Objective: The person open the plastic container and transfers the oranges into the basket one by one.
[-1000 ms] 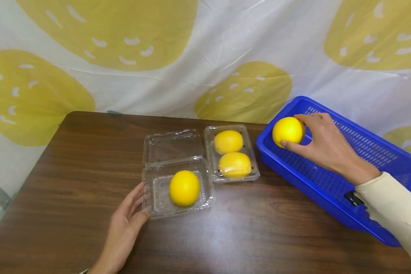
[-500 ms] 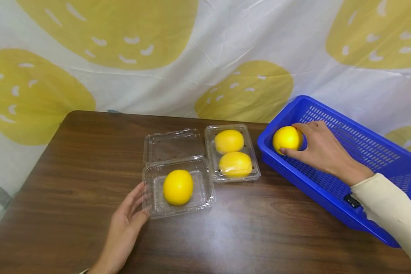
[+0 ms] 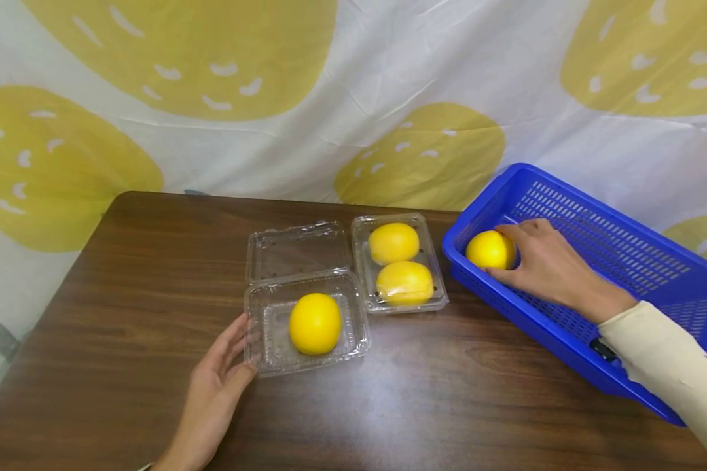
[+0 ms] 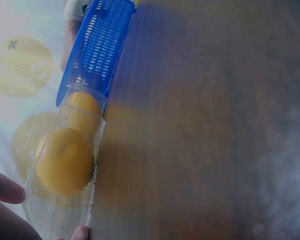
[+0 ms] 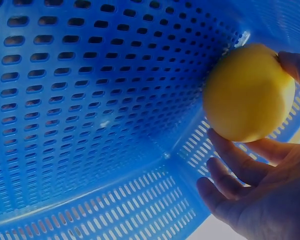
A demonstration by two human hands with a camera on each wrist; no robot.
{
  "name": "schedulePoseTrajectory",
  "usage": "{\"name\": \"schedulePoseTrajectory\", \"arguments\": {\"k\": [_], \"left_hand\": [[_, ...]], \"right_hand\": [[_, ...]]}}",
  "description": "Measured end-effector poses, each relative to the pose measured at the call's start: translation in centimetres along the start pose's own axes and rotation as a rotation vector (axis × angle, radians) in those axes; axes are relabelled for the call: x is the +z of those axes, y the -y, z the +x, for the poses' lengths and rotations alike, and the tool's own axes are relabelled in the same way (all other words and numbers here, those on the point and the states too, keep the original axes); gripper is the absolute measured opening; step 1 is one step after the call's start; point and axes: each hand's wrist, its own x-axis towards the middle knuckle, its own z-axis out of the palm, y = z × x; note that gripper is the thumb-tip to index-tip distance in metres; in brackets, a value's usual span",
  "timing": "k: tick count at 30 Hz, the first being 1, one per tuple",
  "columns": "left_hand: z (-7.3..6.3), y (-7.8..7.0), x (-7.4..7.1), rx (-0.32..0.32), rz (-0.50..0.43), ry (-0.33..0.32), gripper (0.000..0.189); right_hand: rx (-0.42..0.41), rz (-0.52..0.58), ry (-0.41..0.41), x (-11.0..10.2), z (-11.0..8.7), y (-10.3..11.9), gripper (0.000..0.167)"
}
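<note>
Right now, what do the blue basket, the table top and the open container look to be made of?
Blue basket: likely moulded plastic, slightly glossy; slotted walls and bright glints suggest it.
Table top: brown wood grain with a soft sheen; wood or laminate, I can't tell.
Open container: thin, clear, shiny plastic, it seems; the brown grain shows through it.

Head view: I find illumination even and moderately bright, with a whitish glare patch on the near part of the table (image 3: 365, 399), thin highlights along the rim of the open box (image 3: 344, 358) and soft shading in the folds of the cloth (image 3: 294, 150). Left wrist view: dim and hazy, the table blurred, with a blue reflection beside the basket (image 4: 102, 52). Right wrist view: sharper; light enters through the basket's slots, while the fruit (image 5: 247, 95) shades darker leftward.
</note>
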Motion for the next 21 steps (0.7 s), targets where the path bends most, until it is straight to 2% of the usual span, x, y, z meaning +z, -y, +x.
{"name": "schedulePoseTrajectory", "arguments": {"k": [3,7,13,21], "left_hand": [[0.0,0.1,0.0,0.003,-0.004,-0.003,0.075],[0.0,0.1,0.0,0.004,-0.001,-0.001,0.075],[0.1,0.2,0.0,0.008,0.004,0.003,0.074],[0.2,0.2,-0.1,0.004,0.0,-0.001,0.074]], "right_hand": [[-0.022,-0.034,-0.008,0.2,-0.1,0.0,0.068],[-0.021,-0.056,0.026,0.0,-0.1,0.1,0.069],[0.038,0.025,0.127,-1.7,0.2,0.3,0.07],[0.074,0.132,0.07,-3.8,0.5,1.9,0.067]]}}
